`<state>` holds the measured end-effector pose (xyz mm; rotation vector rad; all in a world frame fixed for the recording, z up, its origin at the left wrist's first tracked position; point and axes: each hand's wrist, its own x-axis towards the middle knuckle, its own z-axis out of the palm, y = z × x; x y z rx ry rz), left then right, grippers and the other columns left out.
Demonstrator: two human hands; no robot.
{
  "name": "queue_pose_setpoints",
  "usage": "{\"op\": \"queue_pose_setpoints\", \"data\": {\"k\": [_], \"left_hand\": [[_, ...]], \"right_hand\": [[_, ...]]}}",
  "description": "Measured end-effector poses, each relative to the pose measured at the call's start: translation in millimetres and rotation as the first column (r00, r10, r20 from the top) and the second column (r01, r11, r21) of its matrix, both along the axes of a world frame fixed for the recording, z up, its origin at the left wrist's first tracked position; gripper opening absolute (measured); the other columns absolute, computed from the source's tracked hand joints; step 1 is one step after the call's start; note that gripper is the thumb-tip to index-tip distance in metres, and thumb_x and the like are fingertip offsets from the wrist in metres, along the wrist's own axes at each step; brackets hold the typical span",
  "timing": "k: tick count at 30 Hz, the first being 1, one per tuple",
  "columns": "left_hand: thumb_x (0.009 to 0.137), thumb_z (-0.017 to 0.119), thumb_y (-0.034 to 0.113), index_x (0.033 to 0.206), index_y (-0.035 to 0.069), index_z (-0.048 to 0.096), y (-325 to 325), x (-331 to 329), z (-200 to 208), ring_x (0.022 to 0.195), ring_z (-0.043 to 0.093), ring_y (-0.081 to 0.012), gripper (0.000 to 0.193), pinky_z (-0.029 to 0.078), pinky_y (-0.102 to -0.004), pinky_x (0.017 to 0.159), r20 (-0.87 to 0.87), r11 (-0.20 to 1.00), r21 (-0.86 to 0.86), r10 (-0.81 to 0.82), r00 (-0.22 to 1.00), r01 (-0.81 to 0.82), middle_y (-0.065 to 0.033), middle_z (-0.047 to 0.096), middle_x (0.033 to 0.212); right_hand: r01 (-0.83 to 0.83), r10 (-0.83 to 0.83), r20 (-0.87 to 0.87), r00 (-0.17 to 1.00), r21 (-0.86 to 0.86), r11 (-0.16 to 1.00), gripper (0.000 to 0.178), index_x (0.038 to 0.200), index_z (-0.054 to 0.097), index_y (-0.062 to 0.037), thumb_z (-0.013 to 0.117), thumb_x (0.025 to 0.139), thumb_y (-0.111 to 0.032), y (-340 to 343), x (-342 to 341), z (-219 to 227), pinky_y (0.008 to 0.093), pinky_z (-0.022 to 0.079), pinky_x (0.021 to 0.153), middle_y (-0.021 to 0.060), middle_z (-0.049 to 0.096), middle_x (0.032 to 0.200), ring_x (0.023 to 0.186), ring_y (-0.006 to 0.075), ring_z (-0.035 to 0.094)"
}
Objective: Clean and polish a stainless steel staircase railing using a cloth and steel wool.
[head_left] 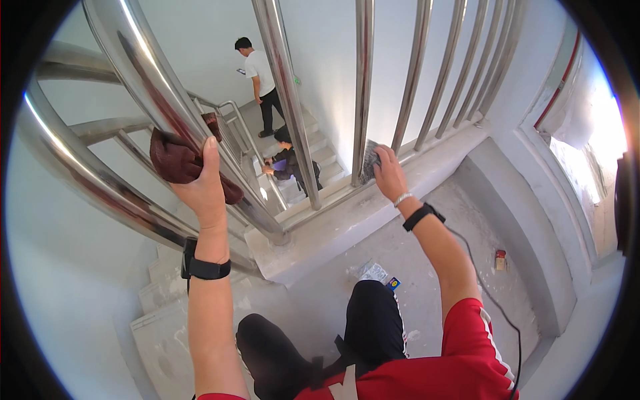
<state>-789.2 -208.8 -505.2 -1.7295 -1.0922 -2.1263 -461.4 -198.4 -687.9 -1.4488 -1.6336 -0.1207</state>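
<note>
My left hand (205, 179) is closed round a dark red cloth (175, 157), its thumb up along the thick metal post (148, 73) of the stair railing. The cloth is bunched on both sides of that post. To the right, my right hand (391, 175) pinches a grey scouring pad (369, 164), perhaps steel wool. The pad lies against the lower part of a slim shiny baluster (363, 87), just above the white ledge (340, 230). The fingertips behind the pad are partly hidden.
Beyond the bars, one person (261, 73) stands on the lower stairs and another (288, 163) crouches by the lower railing. A clear plastic packet (373, 272), a small blue packet (393, 283) and a red box (501, 260) lie on the floor. A black cable (490, 300) trails beside my right arm.
</note>
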Motion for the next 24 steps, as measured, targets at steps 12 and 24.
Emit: {"op": "queue_pose_setpoints", "data": {"k": [12, 24], "left_hand": [[0.078, 0.068, 0.012, 0.095, 0.0, 0.056, -5, 10, -1, 0.08, 0.054, -0.0119, 0.025, 0.043, -0.0256, 0.076, 0.132, 0.976, -0.181, -0.098, 0.986, 0.122, -0.0038, 0.06, 0.091], [0.076, 0.07, 0.012, 0.097, 0.001, 0.054, -6, 9, 3, 0.081, 0.053, -0.0124, 0.029, 0.042, -0.0272, 0.078, 0.069, 0.987, -0.126, -0.094, 0.993, 0.102, -0.0041, 0.058, 0.092]], "right_hand": [[-0.072, 0.728, 0.444, 0.523, -0.828, 0.556, 0.023, 0.094, 0.066, -0.0018, 0.051, 0.08, -0.012, 132, 41, -60, 0.0397, 0.049, 0.078, 0.0205, 0.062, 0.103, 0.092, 0.0355, 0.061], [-0.184, 0.696, 0.196, 0.69, -0.883, 0.431, 0.023, 0.092, 0.067, -0.0013, 0.052, 0.08, -0.014, 113, 16, -23, 0.0328, 0.048, 0.079, 0.0177, 0.064, 0.098, 0.093, 0.0283, 0.062]]}}
